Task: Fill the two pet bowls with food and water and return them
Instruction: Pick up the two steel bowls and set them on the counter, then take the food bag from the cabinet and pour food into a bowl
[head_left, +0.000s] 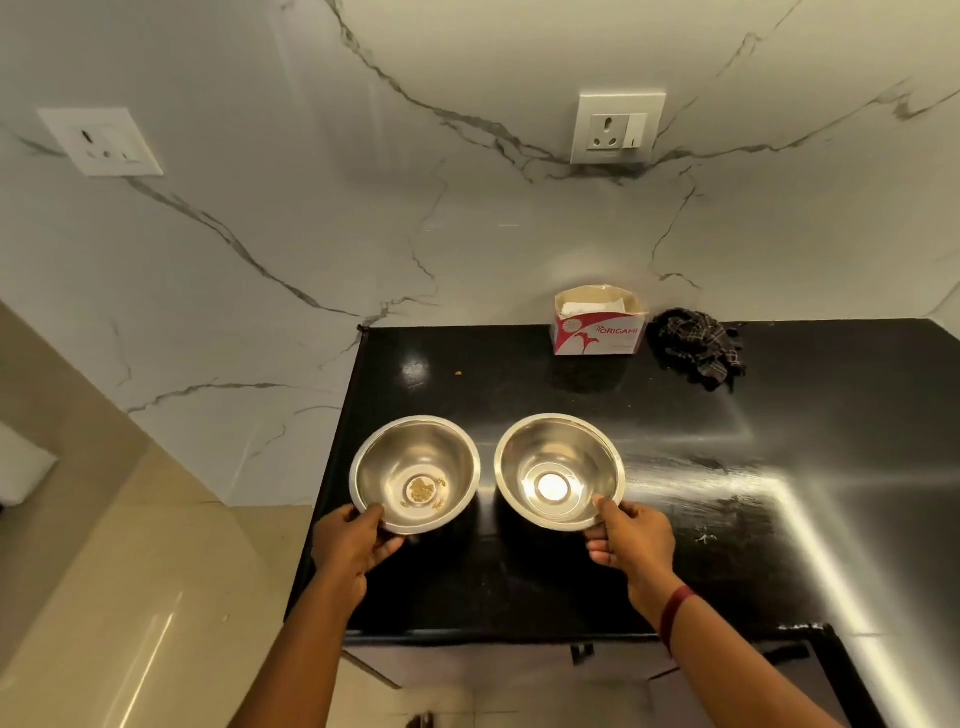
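Observation:
Two steel pet bowls are side by side over the black countertop (571, 582). The left bowl (410, 447) has a few yellowish crumbs at its bottom. The right bowl (561, 441) has nothing in it and reflects a bright light spot. My left hand (353, 545) grips the near rim of the left bowl, thumb over the edge. My right hand (631, 535) grips the near rim of the right bowl in the same way. I cannot tell whether the bowls rest on the counter or are held just above it.
A red and white tissue box (597, 327) stands at the back of the counter by the marble wall. A dark checked cloth (698, 345) lies crumpled to its right. A small crumb (458, 372) lies behind the bowls. The counter's left edge drops to a beige tiled floor (130, 597).

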